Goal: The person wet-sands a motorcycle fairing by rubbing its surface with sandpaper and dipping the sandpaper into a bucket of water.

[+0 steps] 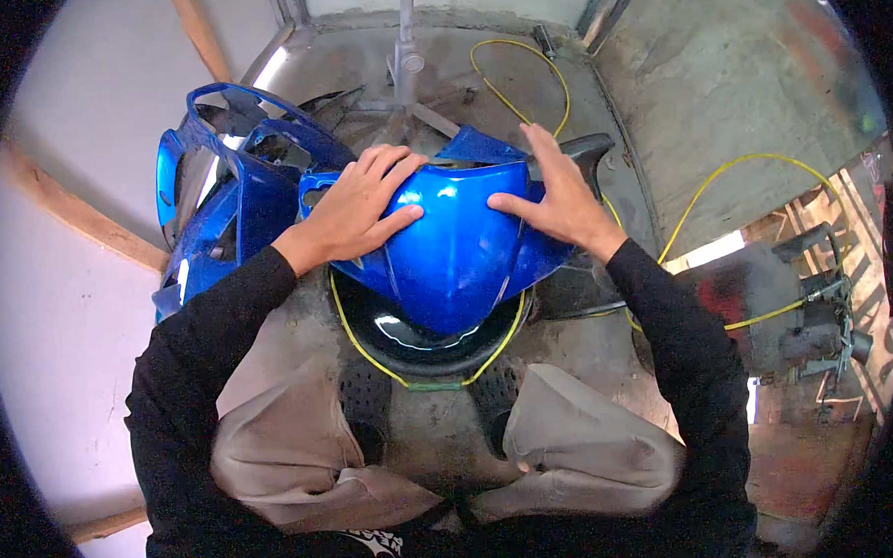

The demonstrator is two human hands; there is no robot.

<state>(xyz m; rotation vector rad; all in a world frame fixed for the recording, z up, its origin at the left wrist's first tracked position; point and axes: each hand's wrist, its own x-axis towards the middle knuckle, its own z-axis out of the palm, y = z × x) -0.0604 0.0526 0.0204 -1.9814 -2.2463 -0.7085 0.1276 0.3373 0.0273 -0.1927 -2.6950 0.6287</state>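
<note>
Tapering toward you, the smooth, glossy blue panel (455, 244) sits over a round, shiny black basin (430, 356); your left hand (357, 205) rests on the panel's left side, thumb spread wide; your right hand (562, 194), equally wide, thumbs its right side.

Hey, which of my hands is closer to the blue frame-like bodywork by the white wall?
Left. Your left hand is just right of that bodywork, on the glossy blue panel; your right hand is farther, at the panel's right side.
</note>
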